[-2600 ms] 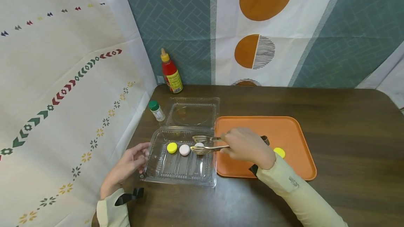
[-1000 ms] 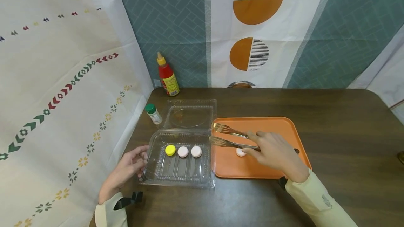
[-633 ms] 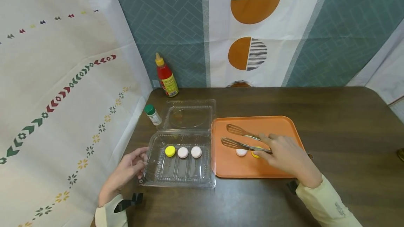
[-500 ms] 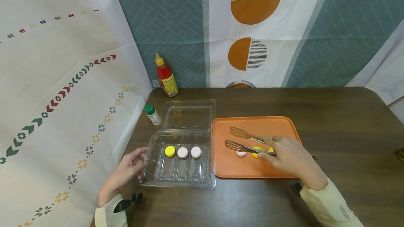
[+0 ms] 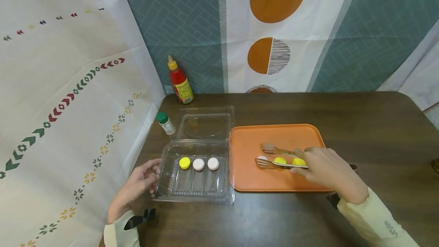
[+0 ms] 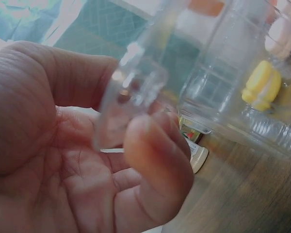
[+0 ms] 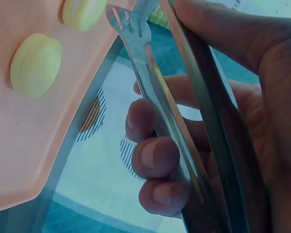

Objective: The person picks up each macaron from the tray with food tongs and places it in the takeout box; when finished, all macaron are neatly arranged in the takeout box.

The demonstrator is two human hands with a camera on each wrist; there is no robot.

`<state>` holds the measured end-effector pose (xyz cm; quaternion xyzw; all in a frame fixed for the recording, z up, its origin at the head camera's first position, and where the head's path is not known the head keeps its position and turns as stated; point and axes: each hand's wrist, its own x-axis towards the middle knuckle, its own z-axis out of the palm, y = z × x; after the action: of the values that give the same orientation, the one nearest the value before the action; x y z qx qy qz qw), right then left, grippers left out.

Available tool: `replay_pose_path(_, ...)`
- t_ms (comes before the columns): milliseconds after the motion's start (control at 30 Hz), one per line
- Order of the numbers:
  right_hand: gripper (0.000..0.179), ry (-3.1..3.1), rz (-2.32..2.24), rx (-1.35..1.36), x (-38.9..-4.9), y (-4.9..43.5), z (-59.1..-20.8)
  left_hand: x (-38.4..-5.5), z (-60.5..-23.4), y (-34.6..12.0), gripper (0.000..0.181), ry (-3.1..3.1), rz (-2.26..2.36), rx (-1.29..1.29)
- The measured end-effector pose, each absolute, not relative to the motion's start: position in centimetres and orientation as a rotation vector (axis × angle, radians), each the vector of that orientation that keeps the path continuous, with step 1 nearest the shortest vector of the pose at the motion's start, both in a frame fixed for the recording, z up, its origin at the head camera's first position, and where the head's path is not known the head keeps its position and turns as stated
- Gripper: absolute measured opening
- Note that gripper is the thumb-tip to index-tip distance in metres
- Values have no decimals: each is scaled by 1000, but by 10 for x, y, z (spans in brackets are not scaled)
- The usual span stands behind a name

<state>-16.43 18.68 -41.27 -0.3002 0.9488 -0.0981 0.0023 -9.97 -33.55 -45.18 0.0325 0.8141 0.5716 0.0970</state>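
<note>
My left hand (image 5: 135, 186) pinches the left rim of a clear plastic clamshell container (image 5: 195, 186), whose lid lies folded back. Inside, in a row, are a yellow macaron (image 5: 184, 163) and two pale ones, a middle macaron (image 5: 198, 164) and a right macaron (image 5: 213, 164). My right hand (image 5: 326, 166) grips metal tongs (image 5: 266, 164) with their arms spread apart. The tongs are over the orange tray (image 5: 274, 182), their lower arm crossing in front of a pale macaron (image 5: 262, 158) and a yellow macaron (image 5: 280, 160). Another yellow macaron (image 5: 298, 161) lies by my right fingers.
A green-capped shaker (image 5: 166, 124) stands left of the open lid (image 5: 207, 125). Behind it is a red sauce bottle (image 5: 181, 82) with a yellow cap. The tray's left edge borders the container. Fabric hangs behind and at the left of the wooden table (image 5: 377, 132).
The right hand has carried the tongs from over the container rightward across the tray, leaving the right pale macaron in the row. The left hand stays at the rim.
</note>
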Motion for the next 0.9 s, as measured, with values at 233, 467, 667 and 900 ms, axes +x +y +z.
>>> replay_pose_path(233, 45, 2929, -299, -954, -167, 184, -409, -100, -453, -336, 57, 2416, 1694, 107)
replay_pose_path(467, 32, 2904, -297, -1011, -169, 180, -408, -100, -453, -337, 58, 2427, 1696, 134)
replay_pose_path(667, 34, 2926, -292, -1046, -172, 177, -405, -100, -452, -338, 57, 2427, 1705, 145)
replay_pose_path(900, 32, 2916, -366, -1004, -180, 170, -395, -99, -452, -336, 58, 2408, 1702, 129)
